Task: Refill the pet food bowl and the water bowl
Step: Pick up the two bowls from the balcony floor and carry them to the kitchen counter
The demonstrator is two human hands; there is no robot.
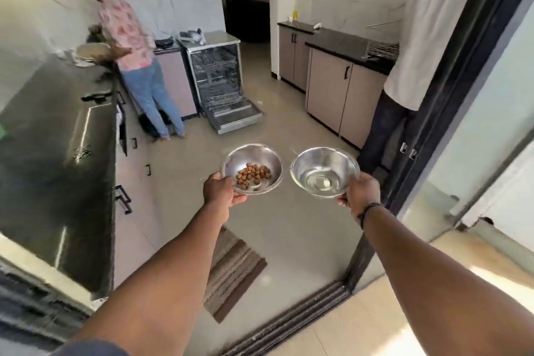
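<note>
The left hand (pixel 221 191) is clamped on the near rim of a steel food bowl (pixel 252 167), thumb over the edge and fingers underneath, and holds it level in the air above the tiled floor (pixel 289 228). A small heap of brown kibble (pixel 253 175) lies at the bottom of that bowl, covering only part of the base. The right hand (pixel 362 192), with a dark band at its wrist, grips in the same way the near right rim of a second steel bowl, the water bowl (pixel 325 171), which holds a shallow pool of clear water. The two bowls hang side by side, close but apart, neither resting on anything. Below the arms a striped brown mat (pixel 234 269) lies on the floor, just inside a dark sliding-door track (pixel 289 321). To the left a long dark bench (pixel 57 167) runs away from the camera, with drawers under its front edge. At the far end of that bench a person in a patterned pink top (pixel 127 35) and blue jeans stands facing away, holding a plate (pixel 92 50). Beside them a dishwasher (pixel 219 78) stands with its door let down and its racks showing. On the right, a second dark bench (pixel 346 46) tops beige cupboards, and a person in a white shirt (pixel 416 32) stands at its near end, partly hidden by the door frame.
</note>
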